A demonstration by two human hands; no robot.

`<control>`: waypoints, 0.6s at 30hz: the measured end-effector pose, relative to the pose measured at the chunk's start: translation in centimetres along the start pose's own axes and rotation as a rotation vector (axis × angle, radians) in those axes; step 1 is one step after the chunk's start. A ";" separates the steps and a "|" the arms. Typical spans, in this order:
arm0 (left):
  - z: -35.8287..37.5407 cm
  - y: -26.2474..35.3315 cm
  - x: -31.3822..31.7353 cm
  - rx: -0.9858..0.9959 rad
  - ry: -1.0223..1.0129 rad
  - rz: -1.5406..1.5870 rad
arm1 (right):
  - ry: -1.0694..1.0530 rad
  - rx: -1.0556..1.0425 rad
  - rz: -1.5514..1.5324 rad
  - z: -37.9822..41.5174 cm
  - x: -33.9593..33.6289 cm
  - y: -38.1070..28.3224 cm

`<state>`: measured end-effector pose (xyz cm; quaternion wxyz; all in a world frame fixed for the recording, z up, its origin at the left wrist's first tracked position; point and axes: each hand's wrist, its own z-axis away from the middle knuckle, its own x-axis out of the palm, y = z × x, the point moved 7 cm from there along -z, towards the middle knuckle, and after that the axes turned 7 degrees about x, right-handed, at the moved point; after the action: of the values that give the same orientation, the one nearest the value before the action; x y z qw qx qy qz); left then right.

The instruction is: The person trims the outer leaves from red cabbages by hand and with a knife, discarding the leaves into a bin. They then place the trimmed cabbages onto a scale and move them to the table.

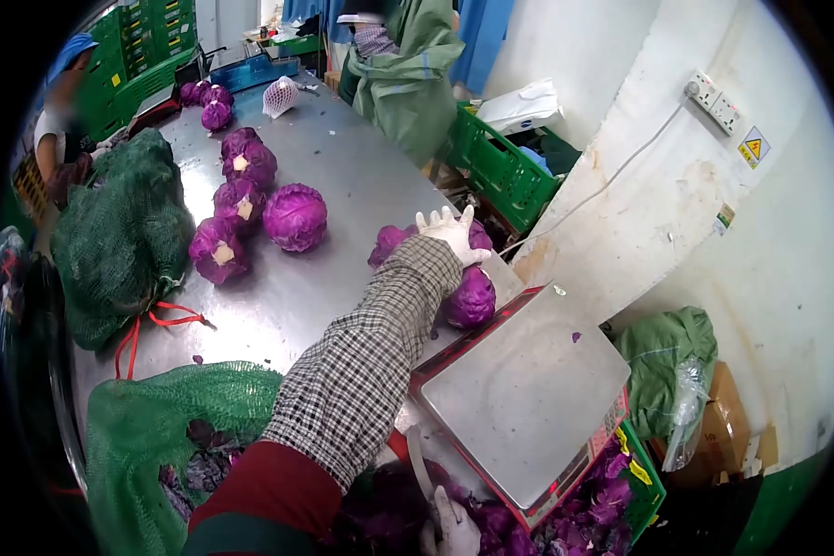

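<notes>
My left hand [449, 233], in a white glove with a checked sleeve, reaches across the steel table with its fingers spread. It overlaps a purple cabbage [479, 237] near the right edge of the table. Another red cabbage [391, 243] lies just left of it, and one more cabbage [471, 298] sits below the wrist, close to the scale. Low in the view, my gloved right hand [456, 526] is closed round a knife [419, 461] whose pale blade points up. Loose purple leaves [579, 519] lie around that hand and under the scale.
A scale [528, 389] with a flat metal plate stands at right. Several cabbages [295, 218] rest mid-table. Green mesh sacks [120, 232] line the left side, where a person in a blue cap [76, 46] stands. Green crates [505, 171] are beside the wall.
</notes>
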<state>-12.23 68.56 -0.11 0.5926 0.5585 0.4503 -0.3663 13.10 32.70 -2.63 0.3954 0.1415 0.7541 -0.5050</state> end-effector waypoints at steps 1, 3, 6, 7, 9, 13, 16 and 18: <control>0.2 0.0 -0.2 0.013 0.032 0.023 | 0.005 -0.006 -0.009 0.0 -0.2 -0.1; 0.6 0.4 -0.3 0.057 0.030 -0.007 | 0.006 0.008 -0.020 0.2 -0.2 -0.1; 0.7 0.9 -0.4 0.059 0.004 -0.055 | 0.011 0.024 -0.033 0.4 -0.1 0.1; 1.0 1.1 -0.6 0.052 -0.020 -0.068 | 0.009 0.034 -0.037 0.6 0.0 0.3; 1.7 1.5 -1.1 0.043 -0.028 -0.091 | 0.013 0.040 -0.010 0.8 0.3 0.7; 5.6 2.0 -3.7 0.103 0.047 -0.080 | 0.049 0.015 0.015 0.7 0.5 1.4; 11.9 0.4 -5.3 0.148 0.119 -0.111 | 0.041 0.070 -0.009 1.2 0.8 1.5; 17.2 -1.3 -5.9 0.166 0.126 -0.072 | 0.094 0.001 0.025 1.4 1.2 2.1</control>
<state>-13.20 50.95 4.48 0.5012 0.6110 0.4747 -0.3876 14.24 32.16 -5.09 0.3657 0.1746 0.7698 -0.4931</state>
